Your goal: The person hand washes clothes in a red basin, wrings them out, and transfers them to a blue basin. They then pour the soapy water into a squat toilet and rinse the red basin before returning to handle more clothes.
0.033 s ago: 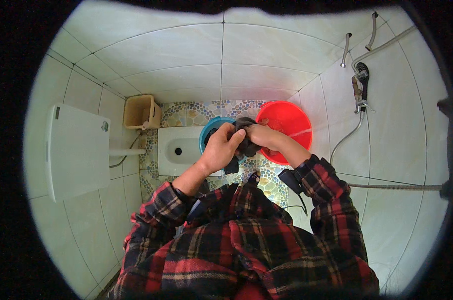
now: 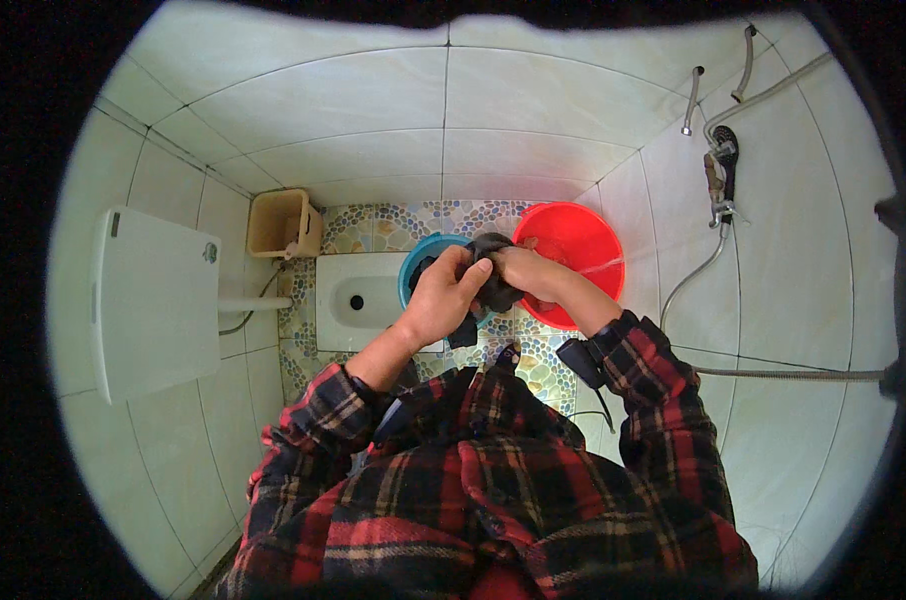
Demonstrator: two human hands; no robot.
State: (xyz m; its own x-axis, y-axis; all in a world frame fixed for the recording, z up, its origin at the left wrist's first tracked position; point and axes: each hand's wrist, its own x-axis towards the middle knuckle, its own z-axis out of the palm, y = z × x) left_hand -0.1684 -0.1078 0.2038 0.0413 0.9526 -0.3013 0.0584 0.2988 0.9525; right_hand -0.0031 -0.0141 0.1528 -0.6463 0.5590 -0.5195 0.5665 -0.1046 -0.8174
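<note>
My left hand (image 2: 441,300) grips a bunched dark grey cloth (image 2: 495,292) between its thumb and fingers. From the other side my right hand (image 2: 528,275) is closed on the same cloth, its fingertips partly hidden in the folds. What kind of garment the cloth is, I cannot tell. It is held above the gap between a blue basin (image 2: 407,272) on the left and a red basin (image 2: 605,240) on the right. Dark fabric (image 2: 425,268) shows in the blue basin, mostly covered by my left hand. The red basin holds water, and a thin stream enters it from the right.
Left of the basins is a white squat toilet (image 2: 338,335). A beige bin (image 2: 310,235) stands in the far left corner, near a white wall cistern (image 2: 158,305). A shower head (image 2: 728,150) and metal hoses (image 2: 673,290) are on the right wall. Pebble-patterned tiles (image 2: 393,225) cover the floor.
</note>
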